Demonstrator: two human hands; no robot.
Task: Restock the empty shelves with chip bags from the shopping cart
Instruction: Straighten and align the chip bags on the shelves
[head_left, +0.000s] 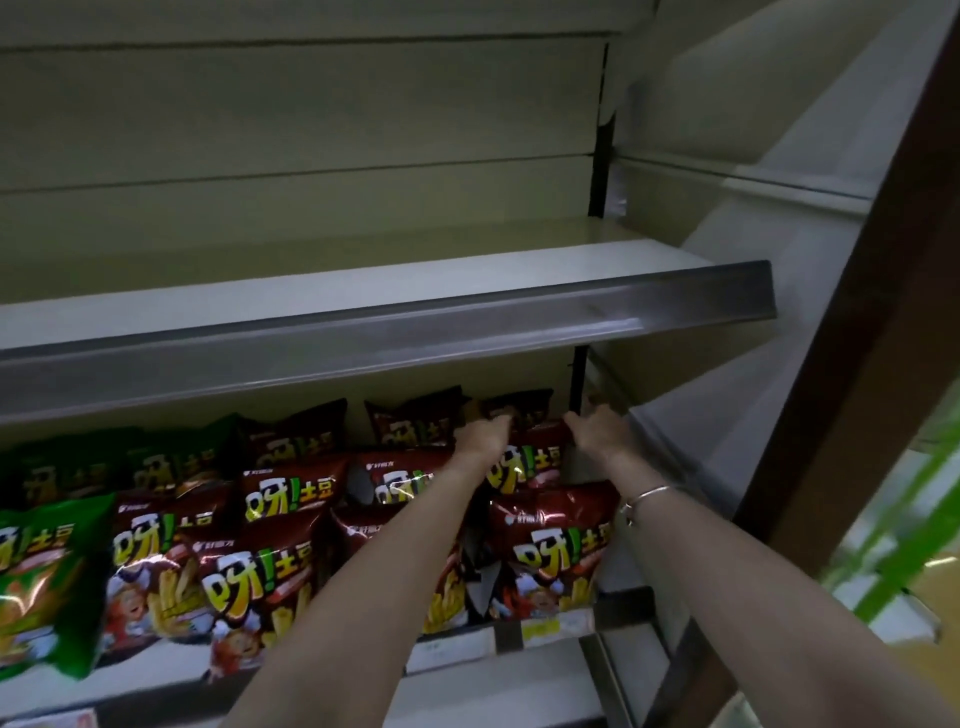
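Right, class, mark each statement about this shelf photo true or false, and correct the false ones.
1. The left hand and right hand both reach into the lower shelf. True.
2. The upper shelf holds chip bags. False: no bags show on it.
3. The green bags lie at the lower shelf's left end. True.
4. The bracelet is on the left wrist. False: it is on the right wrist.
5. The left hand touches a red bag near the back. True.

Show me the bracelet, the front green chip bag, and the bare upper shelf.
bracelet (647, 495): head view, on the silver band.
green chip bag (36, 577): head view, on its printed front.
upper shelf (363, 291): head view, on its bare top surface.
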